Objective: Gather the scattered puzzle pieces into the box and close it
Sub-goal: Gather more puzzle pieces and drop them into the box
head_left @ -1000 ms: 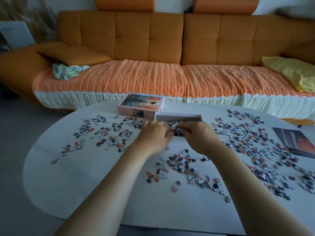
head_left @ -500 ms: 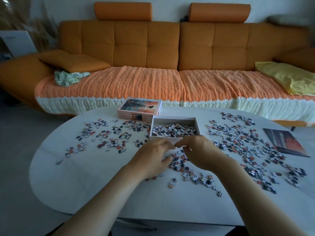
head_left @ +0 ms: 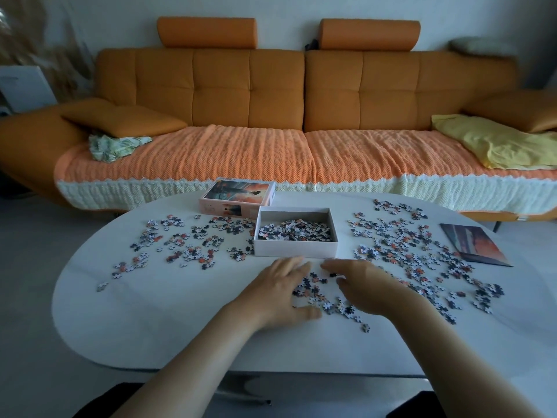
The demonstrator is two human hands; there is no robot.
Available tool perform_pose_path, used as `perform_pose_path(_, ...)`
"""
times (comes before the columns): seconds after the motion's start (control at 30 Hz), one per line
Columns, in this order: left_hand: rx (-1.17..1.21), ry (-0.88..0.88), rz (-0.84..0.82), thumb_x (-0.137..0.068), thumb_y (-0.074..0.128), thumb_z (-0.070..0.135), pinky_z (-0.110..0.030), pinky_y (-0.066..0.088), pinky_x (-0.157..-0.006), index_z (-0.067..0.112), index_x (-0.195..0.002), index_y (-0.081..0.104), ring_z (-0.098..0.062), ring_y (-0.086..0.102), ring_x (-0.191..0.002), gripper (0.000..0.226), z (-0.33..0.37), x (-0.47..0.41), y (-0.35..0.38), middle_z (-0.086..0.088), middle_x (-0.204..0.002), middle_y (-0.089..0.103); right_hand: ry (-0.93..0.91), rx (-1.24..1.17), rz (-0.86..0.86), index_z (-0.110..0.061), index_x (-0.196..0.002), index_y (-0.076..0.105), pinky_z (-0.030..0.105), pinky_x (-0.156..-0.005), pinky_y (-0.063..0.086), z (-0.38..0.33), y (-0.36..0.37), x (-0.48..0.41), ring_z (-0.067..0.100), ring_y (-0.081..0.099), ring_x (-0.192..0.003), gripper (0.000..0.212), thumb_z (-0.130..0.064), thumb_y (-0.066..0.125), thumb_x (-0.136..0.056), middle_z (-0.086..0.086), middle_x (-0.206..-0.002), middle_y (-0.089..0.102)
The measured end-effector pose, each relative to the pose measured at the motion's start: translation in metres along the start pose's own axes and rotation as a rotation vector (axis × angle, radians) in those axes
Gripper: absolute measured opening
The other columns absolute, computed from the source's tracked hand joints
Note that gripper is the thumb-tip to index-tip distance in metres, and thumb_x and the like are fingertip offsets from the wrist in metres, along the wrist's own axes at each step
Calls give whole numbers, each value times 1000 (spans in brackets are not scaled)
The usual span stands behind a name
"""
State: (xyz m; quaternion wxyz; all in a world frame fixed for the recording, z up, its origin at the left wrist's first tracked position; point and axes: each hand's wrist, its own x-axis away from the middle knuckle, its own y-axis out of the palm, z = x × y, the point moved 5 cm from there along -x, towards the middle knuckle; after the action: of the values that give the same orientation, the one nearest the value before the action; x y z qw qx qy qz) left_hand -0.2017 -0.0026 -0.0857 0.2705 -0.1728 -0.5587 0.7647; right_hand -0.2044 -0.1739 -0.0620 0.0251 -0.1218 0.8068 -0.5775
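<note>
Withdrawn from the box (head_left: 295,251), the left hand (head_left: 277,294) and right hand (head_left: 364,289) lie spread around loose pieces (head_left: 313,286).

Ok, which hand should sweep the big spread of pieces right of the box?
Right, likely. The right hand rests at the near edge of that spread. The left hand lies further left, so it would have to reach across the right one.

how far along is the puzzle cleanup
Done: the open box holds a heap of pieces. In hand: the left hand and right hand flank the near cluster. Left: the left scatter and right scatter beside the box, and the lid off, behind it.
</note>
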Motion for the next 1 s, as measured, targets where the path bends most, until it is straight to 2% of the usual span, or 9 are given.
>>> perform_pose_path(0.1,-57,4,-67,-78,46,81,-35,0,-119,28,-155,-6,-12,-12,-148,107,8,-4,11,11,-162,-11,-112,-27,-34,-29,-148,34,26,-115,17,-12,9,11,17,30,-143,46,-21,36,-102,-3,-157,28)
perform_pose_path(0.17,-21,11,-52,-76,52,79,-31,2,-119,25,-155,-3,-8,-10,-148,111,12,-7,14,12,-163,-8,-124,-83,-14,-27,-151,26,23,-116,11,-12,16,16,13,18,-147,49,-28,34,-103,-1,-159,22)
perform_pose_path(0.3,36,75,25,-76,61,73,-28,7,-121,23,-156,12,-4,2,-147,106,13,-6,10,10,-163,8,-2,-16,3,-20,-155,5,31,-121,1,2,37,26,10,-6,-148,63,-48,23,-102,-2,-162,-1)
perform_pose_path(0.47,-67,50,26,-75,45,84,-32,3,-122,29,-156,10,-4,-5,-148,104,-9,4,8,15,-162,1,9,128,-8,-21,-154,-8,33,-120,-8,-1,52,30,12,-21,-145,73,-60,11,-96,-1,-160,-18)
perform_pose_path(0.6,26,14,-1,-80,38,83,-31,2,-122,30,-156,5,1,-10,-146,99,-15,12,13,18,-162,-3,-31,78,-19,-20,-154,-7,32,-120,-9,-14,54,17,11,-20,-145,68,-54,15,-100,0,-161,-15)
perform_pose_path(0.73,173,3,127,-89,53,61,-24,15,-120,29,-153,27,4,11,-144,76,-18,18,4,17,-159,19,-65,57,7,-18,-155,0,33,-120,-7,-35,59,-1,15,-15,-148,66,-51,19,-101,2,-162,-7)
perform_pose_path(0.8,173,3,188,-90,58,53,-12,17,-113,29,-148,36,5,22,-140,67,-24,23,-3,16,-154,29,-90,-13,57,-17,-154,9,33,-121,0,-43,57,-9,19,-5,-149,63,-48,24,-101,2,-161,5)
perform_pose_path(0.87,167,2,236,-89,61,51,-7,17,-107,27,-145,40,4,28,-135,65,-30,28,-12,14,-149,36,-151,-134,132,-15,-150,27,33,-118,17,-51,52,-13,24,19,-144,55,-40,34,-101,4,-152,26)
perform_pose_path(1.0,85,-37,204,-73,46,83,-32,29,-114,24,-146,37,-4,28,-135,93,-47,35,-22,13,-145,36,-151,-498,168,-21,-134,55,22,-105,35,-61,38,-19,11,51,-121,35,-23,44,-101,-3,-131,55)
